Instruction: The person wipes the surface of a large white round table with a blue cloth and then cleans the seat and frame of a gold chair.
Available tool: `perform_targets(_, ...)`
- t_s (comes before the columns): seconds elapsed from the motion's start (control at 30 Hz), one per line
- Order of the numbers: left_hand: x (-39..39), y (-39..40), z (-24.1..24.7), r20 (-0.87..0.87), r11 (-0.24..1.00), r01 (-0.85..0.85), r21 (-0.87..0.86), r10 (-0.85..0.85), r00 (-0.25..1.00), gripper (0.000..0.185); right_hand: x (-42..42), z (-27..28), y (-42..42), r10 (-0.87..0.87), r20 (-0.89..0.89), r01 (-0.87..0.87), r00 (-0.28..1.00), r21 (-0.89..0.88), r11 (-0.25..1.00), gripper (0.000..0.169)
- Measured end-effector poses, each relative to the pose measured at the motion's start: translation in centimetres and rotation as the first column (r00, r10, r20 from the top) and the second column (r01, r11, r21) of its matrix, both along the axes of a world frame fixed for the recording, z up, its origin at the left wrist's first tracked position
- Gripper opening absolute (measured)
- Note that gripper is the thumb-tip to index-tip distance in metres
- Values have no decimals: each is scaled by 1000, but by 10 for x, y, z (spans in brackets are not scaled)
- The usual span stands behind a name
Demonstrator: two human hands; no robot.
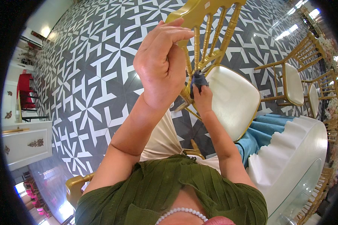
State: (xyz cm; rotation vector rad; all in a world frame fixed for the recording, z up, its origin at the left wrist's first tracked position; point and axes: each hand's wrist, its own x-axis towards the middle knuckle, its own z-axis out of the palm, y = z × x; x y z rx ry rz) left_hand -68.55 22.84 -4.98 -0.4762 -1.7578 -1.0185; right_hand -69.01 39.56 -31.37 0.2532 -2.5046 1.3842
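My right hand (pixel 203 97) holds a crumpled dark blue cloth (pixel 197 80). The cloth lies against the lower part of the gold chair's back spindles (pixel 197 47), beside the white seat pad (pixel 232 98). My left hand (pixel 162 63) is raised in front of the chair's top rail (pixel 204 11), wrist bent and fingers curled. It covers the left part of the chair back, so whether it grips or touches the frame cannot be seen. A small sticker (pixel 207 5) is on the top rail.
To the right stands a table with a white ruffled cover (pixel 290 146), blue drapery (pixel 255 137) and a glass top (pixel 301 185). Beyond are more gold chairs (pixel 293 84). A white door panel (pixel 28 143) and red-covered furniture (pixel 25 91) are at left, across the patterned floor (pixel 87 109).
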Motion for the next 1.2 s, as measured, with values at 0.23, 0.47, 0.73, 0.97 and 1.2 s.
perform_targets(0.23, -1, -2, -2, -36, 1000, 4, 9, -4, 999, 36, -36, -11, -23, -226, 127, 246, 966, -167, 955, 24)
perform_targets(0.47, 4, -7, -1, 3, 997, 39, -66, -39, 999, 32, -140, -23, -3, -567, 135, 582, 812, -127, 803, 32)
perform_targets(0.73, -5, -4, -3, -75, 1000, 7, 5, -7, 997, 33, -146, -36, -7, -513, 120, 527, 850, -182, 830, 38)
perform_targets(0.97, -7, -1, -4, -122, 999, -31, 20, 34, 992, 29, -25, -53, 1, -53, 294, 134, 954, -263, 955, 36)
perform_targets(1.2, -2, 1, -4, -36, 999, 7, 43, -5, 999, 30, 22, -50, -2, 14, 399, 185, 917, -457, 870, 38)
